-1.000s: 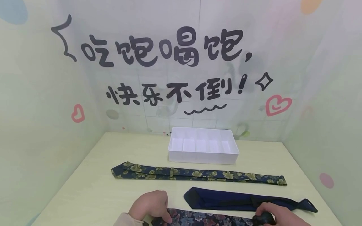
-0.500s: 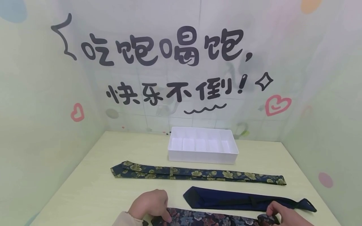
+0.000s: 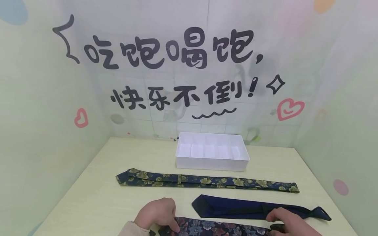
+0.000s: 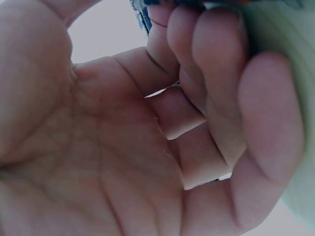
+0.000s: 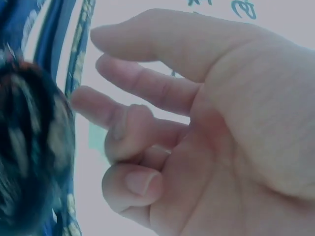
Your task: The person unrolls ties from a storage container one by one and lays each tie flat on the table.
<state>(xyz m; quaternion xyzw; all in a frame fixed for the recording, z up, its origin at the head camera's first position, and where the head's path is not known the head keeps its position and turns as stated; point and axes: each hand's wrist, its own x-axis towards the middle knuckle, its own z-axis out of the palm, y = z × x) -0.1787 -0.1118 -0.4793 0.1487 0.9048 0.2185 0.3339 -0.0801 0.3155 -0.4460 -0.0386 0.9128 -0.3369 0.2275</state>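
A dark necktie (image 3: 218,227) with blue and red flowers lies at the near edge of the head view, its lower part cut off by the frame. My left hand (image 3: 159,213) pinches its left end, thumb on top; in the left wrist view the curled fingers (image 4: 219,59) reach the cloth at the top. At the tie's right end is a rolled portion (image 5: 34,147), seen large in the right wrist view. Beside that roll my right hand (image 3: 290,223) has thumb and forefinger apart, while the other fingers bend loosely.
Just beyond lies a navy necktie (image 3: 236,207) with a looped narrow end. Farther back, a navy tie with yellow flowers (image 3: 206,182) stretches across the table (image 3: 97,196). A white divided box (image 3: 211,164) stands near the back wall (image 3: 165,127).
My right hand drew back from the roll, then came back left over it with fingers parted. The roll at the tie's right end has shifted and turned. My left hand stays put.
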